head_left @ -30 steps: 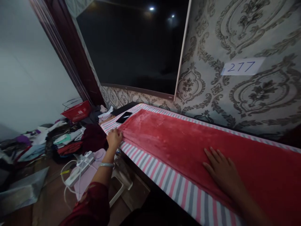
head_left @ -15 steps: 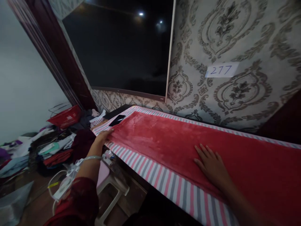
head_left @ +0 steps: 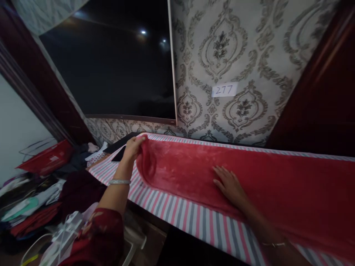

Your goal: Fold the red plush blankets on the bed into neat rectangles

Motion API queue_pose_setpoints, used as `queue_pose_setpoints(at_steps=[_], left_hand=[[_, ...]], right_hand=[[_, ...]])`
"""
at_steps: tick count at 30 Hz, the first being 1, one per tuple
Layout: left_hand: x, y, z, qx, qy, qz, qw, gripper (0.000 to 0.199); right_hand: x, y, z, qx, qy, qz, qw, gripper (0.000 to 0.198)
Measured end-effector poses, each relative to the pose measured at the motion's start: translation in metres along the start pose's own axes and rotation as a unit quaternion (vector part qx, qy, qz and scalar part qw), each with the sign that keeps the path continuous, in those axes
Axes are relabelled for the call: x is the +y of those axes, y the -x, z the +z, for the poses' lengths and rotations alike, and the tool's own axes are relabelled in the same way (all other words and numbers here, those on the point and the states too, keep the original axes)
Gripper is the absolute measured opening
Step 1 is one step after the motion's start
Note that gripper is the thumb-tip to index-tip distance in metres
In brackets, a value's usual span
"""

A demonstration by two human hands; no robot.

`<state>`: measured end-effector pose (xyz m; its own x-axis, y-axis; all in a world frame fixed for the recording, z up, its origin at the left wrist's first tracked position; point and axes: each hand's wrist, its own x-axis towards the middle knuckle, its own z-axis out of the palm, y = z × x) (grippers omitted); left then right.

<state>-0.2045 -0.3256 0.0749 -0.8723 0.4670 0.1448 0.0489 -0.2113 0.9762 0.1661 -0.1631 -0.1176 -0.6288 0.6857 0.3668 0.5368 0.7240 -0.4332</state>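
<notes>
A long folded red plush blanket [head_left: 191,166] lies along a table covered with a pink, grey and white striped cloth [head_left: 177,208]. At its left end my left hand [head_left: 135,146] grips the edge, and that end is lifted and curled inward. My right hand [head_left: 229,184] rests flat on the middle of the blanket with its fingers spread. Just beyond my left wrist lies a dark phone [head_left: 118,155], partly hidden by my left hand and forearm.
A large dark television [head_left: 116,66] hangs on the patterned wall behind the table. A paper marked 277 [head_left: 224,89] is stuck there. On the left are a red basket [head_left: 51,159], piled clothes [head_left: 36,203], a white power strip [head_left: 68,231] and a stool [head_left: 134,236].
My left hand has taken hold of the blanket's left end and raised it, folding it up and inward. My right hand still lies on the blanket. The view has shifted right.
</notes>
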Motion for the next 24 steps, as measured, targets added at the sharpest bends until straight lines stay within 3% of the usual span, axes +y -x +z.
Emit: queue_pose_setpoints(at_steps=[3, 5, 7, 9, 11, 13, 16, 21, 24], left_hand=[[0.001, 0.030, 0.065, -0.111, -0.134, 0.105, 0.979, 0.024], [-0.011, 0.067, 0.103, -0.194, -0.289, 0.212, 0.913, 0.016], [-0.035, 0.111, 0.130, -0.273, -0.387, 0.258, 0.842, 0.012], [-0.065, 0.154, 0.143, -0.353, -0.432, 0.305, 0.772, 0.011], [-0.095, 0.186, 0.144, -0.389, -0.433, 0.341, 0.738, 0.013], [-0.119, 0.202, 0.137, -0.378, -0.435, 0.375, 0.726, 0.020], [-0.139, 0.205, 0.124, -0.334, -0.425, 0.417, 0.730, 0.030], [-0.148, 0.198, 0.111, -0.288, -0.403, 0.445, 0.746, 0.047], [-0.148, 0.201, 0.108, -0.276, -0.401, 0.452, 0.747, 0.049]], right_hand=[[0.009, -0.004, -0.002, 0.079, -0.183, 0.051, 0.979, 0.058], [0.014, -0.007, -0.004, 0.128, -0.312, 0.098, 0.936, 0.062], [0.018, -0.009, -0.008, 0.161, -0.413, 0.138, 0.886, 0.065], [0.019, -0.010, -0.011, 0.177, -0.477, 0.161, 0.846, 0.068], [0.020, -0.011, -0.012, 0.178, -0.510, 0.172, 0.823, 0.069], [0.021, -0.011, -0.012, 0.177, -0.521, 0.177, 0.816, 0.067], [0.023, -0.016, -0.010, 0.174, -0.510, 0.176, 0.824, 0.062], [0.024, -0.044, -0.015, 0.132, -0.492, 0.209, 0.835, 0.058], [0.017, -0.073, -0.022, 0.074, -0.508, 0.259, 0.818, 0.059]])
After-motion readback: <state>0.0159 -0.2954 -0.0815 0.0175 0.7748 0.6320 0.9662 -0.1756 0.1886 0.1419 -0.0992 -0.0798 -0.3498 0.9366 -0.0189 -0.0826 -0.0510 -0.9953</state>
